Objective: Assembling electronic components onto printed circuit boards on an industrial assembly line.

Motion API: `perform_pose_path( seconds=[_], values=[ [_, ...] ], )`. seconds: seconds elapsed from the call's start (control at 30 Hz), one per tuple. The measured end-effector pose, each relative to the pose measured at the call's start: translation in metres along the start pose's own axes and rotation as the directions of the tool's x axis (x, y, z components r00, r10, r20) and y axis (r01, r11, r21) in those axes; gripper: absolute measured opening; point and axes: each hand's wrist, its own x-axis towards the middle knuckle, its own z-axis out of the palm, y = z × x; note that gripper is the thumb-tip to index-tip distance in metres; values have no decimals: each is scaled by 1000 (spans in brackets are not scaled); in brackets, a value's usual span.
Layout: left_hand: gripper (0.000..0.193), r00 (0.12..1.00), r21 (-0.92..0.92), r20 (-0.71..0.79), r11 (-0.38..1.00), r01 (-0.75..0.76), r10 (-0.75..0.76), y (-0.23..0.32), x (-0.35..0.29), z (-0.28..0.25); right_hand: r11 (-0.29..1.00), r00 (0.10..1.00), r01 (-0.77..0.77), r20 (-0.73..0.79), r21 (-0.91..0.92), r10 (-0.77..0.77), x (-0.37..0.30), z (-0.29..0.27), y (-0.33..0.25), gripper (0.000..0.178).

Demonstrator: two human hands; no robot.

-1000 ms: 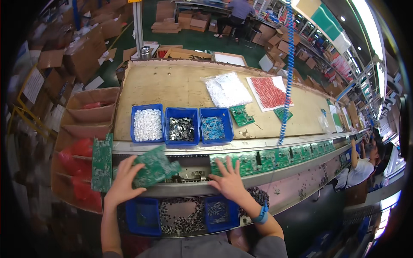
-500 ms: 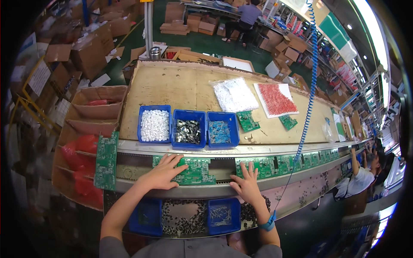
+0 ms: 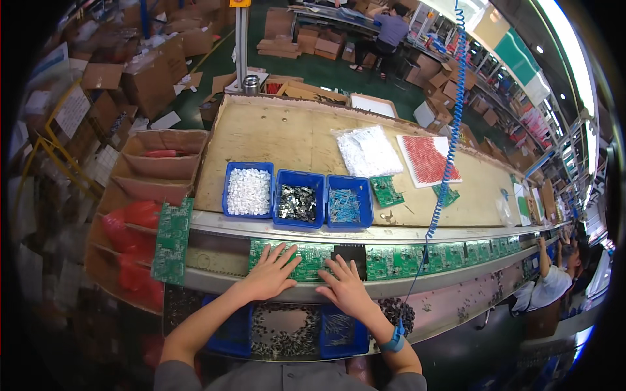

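Note:
My left hand lies flat, fingers spread, on a green circuit board that rests in the conveyor track. My right hand lies flat beside it on the same board's right part, near a black block. A blue wrist strap sits on my right wrist. Neither hand grips anything. More green boards line the track to the right.
Three blue bins hold white parts, dark metal parts and blue parts. Below the track are blue bins with small parts. A spare board stands at left beside cardboard boxes. A coiled blue cable hangs down. Another person works at right.
My left hand carried a green board from the left and set it down in the track. Both hands now press flat on it, closer together.

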Motion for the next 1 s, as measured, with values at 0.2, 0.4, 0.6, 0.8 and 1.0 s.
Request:
perform_pose_path(
  seconds=[0.2, 0.4, 0.6, 0.8, 1.0],
  values=[
    [50, 999, -26, 11, 999, 43, -43, -1, 5, -2, 996, 998, 64, -7, 66, -64, 16, -14, 2, 35],
    [47, 996, -20, -62, 998, 66, -67, 0, 7, 4, 975, 966, 218, -155, 51, -208, 73, -22, 1, 21],
    [47, 981, 49, -191, 998, 37, -27, 2, 8, 14, 940, 862, 340, -398, -5, -314, 169, 16, -12, 8],
    [37, 972, 0, -232, 1000, 25, -25, -6, 10, 12, 965, 879, 237, -400, -111, -261, 222, 44, -19, 5],
    [13, 796, -244, -568, 966, 80, -209, -39, 9, -22, 982, 904, 53, -409, -180, -123, 235, 50, -29, 16]
  ],
)
